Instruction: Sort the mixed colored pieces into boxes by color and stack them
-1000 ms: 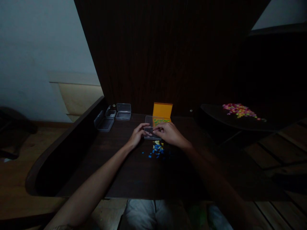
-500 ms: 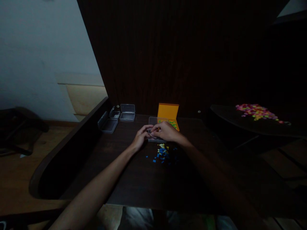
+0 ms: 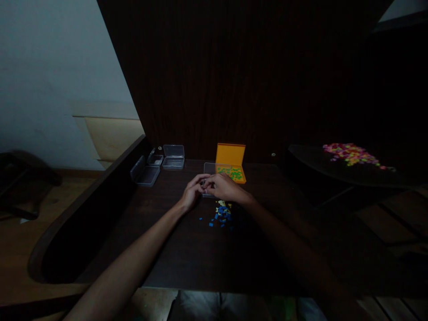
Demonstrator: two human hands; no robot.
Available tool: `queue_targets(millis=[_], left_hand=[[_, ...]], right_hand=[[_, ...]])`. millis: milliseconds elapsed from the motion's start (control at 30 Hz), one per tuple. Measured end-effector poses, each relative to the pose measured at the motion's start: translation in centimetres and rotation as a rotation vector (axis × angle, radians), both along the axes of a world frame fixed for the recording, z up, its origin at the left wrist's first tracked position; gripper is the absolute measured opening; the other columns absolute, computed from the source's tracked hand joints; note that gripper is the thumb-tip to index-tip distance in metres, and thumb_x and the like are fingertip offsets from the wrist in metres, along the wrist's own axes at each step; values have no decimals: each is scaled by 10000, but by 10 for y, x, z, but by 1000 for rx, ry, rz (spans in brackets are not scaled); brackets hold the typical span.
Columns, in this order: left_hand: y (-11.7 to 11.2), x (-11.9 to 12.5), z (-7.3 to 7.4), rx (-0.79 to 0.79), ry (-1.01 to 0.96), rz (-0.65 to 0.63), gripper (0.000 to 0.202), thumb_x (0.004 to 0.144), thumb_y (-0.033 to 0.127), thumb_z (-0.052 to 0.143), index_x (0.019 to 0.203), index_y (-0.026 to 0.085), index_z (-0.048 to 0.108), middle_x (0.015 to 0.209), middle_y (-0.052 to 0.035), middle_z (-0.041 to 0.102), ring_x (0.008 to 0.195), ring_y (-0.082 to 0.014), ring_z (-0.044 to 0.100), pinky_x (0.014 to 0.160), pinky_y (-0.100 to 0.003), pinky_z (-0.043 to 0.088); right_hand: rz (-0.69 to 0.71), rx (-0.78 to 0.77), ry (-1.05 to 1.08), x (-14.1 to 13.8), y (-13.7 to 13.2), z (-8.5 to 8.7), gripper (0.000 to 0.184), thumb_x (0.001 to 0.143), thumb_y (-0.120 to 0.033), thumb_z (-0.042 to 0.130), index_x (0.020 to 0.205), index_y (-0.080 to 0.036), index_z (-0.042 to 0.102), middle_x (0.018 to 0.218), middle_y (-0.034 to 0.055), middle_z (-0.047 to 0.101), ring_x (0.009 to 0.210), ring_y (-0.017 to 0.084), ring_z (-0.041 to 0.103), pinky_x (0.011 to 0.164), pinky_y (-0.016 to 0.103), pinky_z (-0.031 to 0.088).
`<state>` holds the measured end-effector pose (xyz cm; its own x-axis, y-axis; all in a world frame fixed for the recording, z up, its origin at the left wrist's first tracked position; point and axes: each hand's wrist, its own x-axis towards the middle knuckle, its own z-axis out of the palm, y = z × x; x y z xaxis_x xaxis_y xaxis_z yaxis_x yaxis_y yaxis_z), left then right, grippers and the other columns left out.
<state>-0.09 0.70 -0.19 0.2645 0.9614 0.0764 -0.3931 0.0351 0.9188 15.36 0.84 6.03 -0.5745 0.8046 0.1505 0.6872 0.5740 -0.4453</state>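
Hands: left hand (image 3: 191, 196) and right hand (image 3: 224, 187) meet on small clear plastic case (image 3: 209, 169)

Light is very dim. Dark wooden table (image 3: 187, 249) runs away from the viewer, with both forearms stretched out over it.

Small clear plastic case sits at mid-table, near the far edge. Its back part shows above the knuckles; the rest is hidden under the hands.

Left hand: fingers bent inward, tips pressed on the case's left side. Right hand: fingers curled over the case from the right, knuckles up. The fingertips of the two hands touch each other over the case. Both grips are closed on it. What lies beneath the fingers cannot be made out.

Open orange plastic box (image 3: 230, 154) stands just beside the case on its right. Its lid is raised upright, and its tray holds green and yellow bits.

Loose scatter of tiny blue and yellow pieces (image 3: 221, 213) lies on the table just nearer the viewer than the right hand. A few blue strays lie to its left.

Three empty clear plastic boxes (image 3: 173, 157) sit open at the far left corner, well apart from the hands.

Heap of pink and yellow pieces (image 3: 350, 154) lies on a dark rounded surface (image 3: 314, 167) far to the right.
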Motion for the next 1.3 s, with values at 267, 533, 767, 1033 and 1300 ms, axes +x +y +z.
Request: queue_targets(millis=[267,533,767,1033,1300], left_hand=[[0,1,-1,-22,-21,-13,511,518,131,499,998,181,666,973,-22,697,916,-212,602,761,-280,453],[-1,1,1,-15,-35,-39,520,509,132,497,997,173,671,973,-32,697,937,-224,612,794,-303,460],[-1,0,1,-12,-44,-33,512,511,131,499,989,173,678,980,-29,699,951,-222,606,795,-293,458],[0,0,0,-7,-29,-43,525,509,139,493,1002,168,674,984,-38,700,942,-232,610,798,-310,460],[-1,-1,1,26,-34,-49,515,500,158,476,971,156,686,1029,-54,691,981,-243,588,820,-323,457]], right_hand=[[-72,-39,103,3,3,1,75,761,-140,683,805,-167,737,763,23,715,676,124,619,602,223,384],[-101,-71,149,4,3,2,67,770,-154,680,789,-161,744,733,19,710,657,117,599,595,228,378],[-120,-76,148,2,5,-2,74,739,-145,710,788,-161,763,694,7,674,618,104,552,581,224,358],[-121,-109,142,3,8,-6,80,742,-146,709,790,-153,772,609,-19,605,558,92,491,549,223,328],[-106,-56,97,4,9,-8,96,741,-126,701,789,-155,780,659,7,637,597,107,521,585,236,351]])
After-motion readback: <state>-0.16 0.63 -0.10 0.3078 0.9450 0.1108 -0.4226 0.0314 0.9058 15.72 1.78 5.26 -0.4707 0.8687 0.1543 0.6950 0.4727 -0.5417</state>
